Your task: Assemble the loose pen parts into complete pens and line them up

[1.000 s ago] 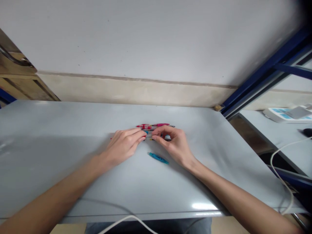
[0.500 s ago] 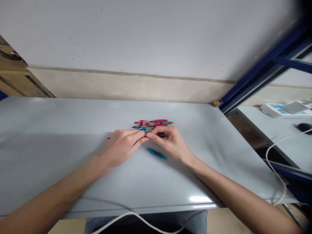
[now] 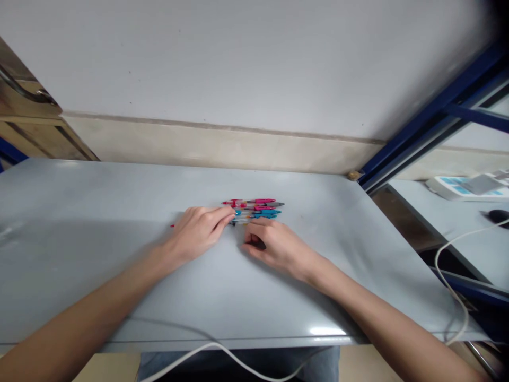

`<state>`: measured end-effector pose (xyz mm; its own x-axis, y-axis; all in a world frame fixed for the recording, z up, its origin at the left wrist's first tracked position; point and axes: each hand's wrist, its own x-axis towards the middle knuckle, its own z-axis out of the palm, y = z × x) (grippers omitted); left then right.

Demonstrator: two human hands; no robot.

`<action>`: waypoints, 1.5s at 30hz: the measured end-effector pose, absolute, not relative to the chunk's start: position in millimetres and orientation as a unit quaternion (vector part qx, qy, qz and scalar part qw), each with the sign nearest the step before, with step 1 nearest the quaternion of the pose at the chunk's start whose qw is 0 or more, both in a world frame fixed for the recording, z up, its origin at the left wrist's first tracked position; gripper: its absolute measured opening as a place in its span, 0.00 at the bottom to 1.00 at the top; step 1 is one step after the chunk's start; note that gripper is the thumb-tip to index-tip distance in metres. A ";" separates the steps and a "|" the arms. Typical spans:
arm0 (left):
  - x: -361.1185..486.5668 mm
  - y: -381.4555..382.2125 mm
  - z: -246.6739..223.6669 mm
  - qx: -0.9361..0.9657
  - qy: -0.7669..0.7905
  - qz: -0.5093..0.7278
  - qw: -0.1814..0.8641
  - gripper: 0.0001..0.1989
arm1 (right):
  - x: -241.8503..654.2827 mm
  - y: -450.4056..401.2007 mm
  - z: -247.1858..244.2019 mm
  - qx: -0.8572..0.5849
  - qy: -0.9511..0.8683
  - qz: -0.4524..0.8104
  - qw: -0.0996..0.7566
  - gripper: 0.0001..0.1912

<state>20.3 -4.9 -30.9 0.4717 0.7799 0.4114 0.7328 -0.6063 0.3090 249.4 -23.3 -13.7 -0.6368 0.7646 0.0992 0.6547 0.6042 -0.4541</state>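
While the left hand (image 3: pixel 196 231) lies half-open on the grey worktop (image 3: pixel 99 193), fingertips against the near end of a tight row of pink and blue pens (image 3: pixel 256 208), the right hand (image 3: pixel 278 248) curls just below the row, fingers bent inward, whether around anything impossible to tell

Pens (image 3: pixel 254 209) lie roughly parallel on a table (image 3: pixel 338 223).

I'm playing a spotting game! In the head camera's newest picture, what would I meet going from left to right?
wooden cabinet → left hand → bunch of pink and blue pens → right hand → blue metal frame → white device → black computer mouse
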 end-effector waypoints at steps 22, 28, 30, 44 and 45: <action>23.5 -12.1 -31.7 0.870 0.384 0.306 0.038 0.11 | 255.0 -8.8 -12.2 -0.353 -0.769 0.365 0.388 0.06; 23.4 -13.8 -31.6 0.865 0.410 0.290 0.027 0.10 | 254.5 -9.8 -10.4 -0.372 -0.772 0.355 0.375 0.03; 23.0 -13.7 -30.9 0.866 0.407 0.290 0.033 0.10 | 254.6 -9.7 -10.2 -0.369 -0.775 0.353 0.371 0.03; 24.9 -14.5 -25.4 0.875 0.402 0.256 0.088 0.10 | 250.7 -16.6 -5.7 -0.350 -0.815 0.295 0.355 0.09; 25.5 -14.7 -24.5 0.876 0.404 0.248 0.093 0.13 | 249.9 -18.4 -5.9 -0.343 -0.821 0.286 0.356 0.09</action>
